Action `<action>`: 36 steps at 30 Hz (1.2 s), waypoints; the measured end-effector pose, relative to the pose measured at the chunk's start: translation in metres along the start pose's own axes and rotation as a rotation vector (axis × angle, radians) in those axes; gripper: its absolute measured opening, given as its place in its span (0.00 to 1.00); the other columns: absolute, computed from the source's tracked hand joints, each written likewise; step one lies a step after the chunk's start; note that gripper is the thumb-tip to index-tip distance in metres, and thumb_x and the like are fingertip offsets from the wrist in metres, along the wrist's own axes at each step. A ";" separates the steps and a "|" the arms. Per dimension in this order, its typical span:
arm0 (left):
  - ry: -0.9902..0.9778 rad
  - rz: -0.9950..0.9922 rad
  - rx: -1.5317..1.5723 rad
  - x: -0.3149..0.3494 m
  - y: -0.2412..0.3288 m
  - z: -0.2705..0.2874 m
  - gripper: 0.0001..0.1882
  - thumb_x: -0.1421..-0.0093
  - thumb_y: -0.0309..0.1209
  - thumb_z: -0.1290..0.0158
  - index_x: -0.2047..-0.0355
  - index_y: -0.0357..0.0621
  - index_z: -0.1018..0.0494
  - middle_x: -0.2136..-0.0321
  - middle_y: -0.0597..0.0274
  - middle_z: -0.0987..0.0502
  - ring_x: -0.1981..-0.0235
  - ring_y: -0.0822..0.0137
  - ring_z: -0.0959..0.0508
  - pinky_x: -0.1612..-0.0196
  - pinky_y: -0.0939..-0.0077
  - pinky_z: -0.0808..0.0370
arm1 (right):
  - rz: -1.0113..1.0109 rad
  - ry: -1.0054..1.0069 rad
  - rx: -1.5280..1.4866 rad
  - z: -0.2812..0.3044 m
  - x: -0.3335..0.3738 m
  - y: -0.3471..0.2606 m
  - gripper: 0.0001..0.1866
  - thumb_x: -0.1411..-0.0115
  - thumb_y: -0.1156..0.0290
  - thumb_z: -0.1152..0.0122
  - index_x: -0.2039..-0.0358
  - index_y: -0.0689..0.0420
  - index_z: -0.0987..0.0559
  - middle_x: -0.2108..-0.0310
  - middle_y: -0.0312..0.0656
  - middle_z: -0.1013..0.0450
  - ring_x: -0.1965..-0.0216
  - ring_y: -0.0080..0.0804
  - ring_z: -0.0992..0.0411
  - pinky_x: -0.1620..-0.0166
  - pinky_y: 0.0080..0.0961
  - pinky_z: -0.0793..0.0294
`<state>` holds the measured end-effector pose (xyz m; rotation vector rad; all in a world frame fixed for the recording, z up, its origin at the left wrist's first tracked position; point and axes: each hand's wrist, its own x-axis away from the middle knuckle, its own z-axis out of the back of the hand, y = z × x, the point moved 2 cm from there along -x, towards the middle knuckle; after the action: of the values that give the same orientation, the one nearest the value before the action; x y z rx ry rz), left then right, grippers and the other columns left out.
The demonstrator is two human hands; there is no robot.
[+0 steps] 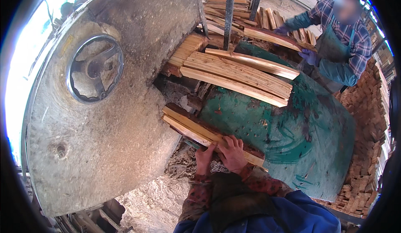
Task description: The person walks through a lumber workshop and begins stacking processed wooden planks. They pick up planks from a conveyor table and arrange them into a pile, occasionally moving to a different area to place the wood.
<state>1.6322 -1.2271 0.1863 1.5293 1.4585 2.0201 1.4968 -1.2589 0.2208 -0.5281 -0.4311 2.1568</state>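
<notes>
Near the front edge of a green metal table (246, 120) lie a couple of sawn wooden boards (196, 129) side by side, the far one edged with dark bark. My left hand (204, 158) grips their near edge, its thumb up against the wood. Right beside it, my right hand (233, 154) is bent over the boards with its fingers across the top; the undersides of both grips are hidden. The boards' left end reaches the large dusty metal housing (138, 120).
A handwheel (95, 68) sits on the housing. Farther back, several long boards (238, 78) lie on the table by a metal post (229, 16). At upper right a gloved person (340, 45) holds another board (273, 37). Stacked wood pieces (363, 149) line the right side.
</notes>
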 end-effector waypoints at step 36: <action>-0.063 -0.264 0.271 -0.010 -0.016 -0.001 0.18 0.49 0.31 0.34 0.61 0.34 0.24 0.66 0.63 0.21 0.67 0.73 0.22 0.63 0.76 0.24 | -0.103 -0.077 -0.657 -0.092 -0.262 -0.008 0.31 0.45 0.65 0.36 0.45 0.67 0.33 0.55 0.56 0.30 0.53 0.51 0.28 0.56 0.36 0.24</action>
<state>1.6294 -1.2267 0.1672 1.3892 1.8589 1.6646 1.6925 -1.4546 0.2033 -0.7574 -1.2000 1.9121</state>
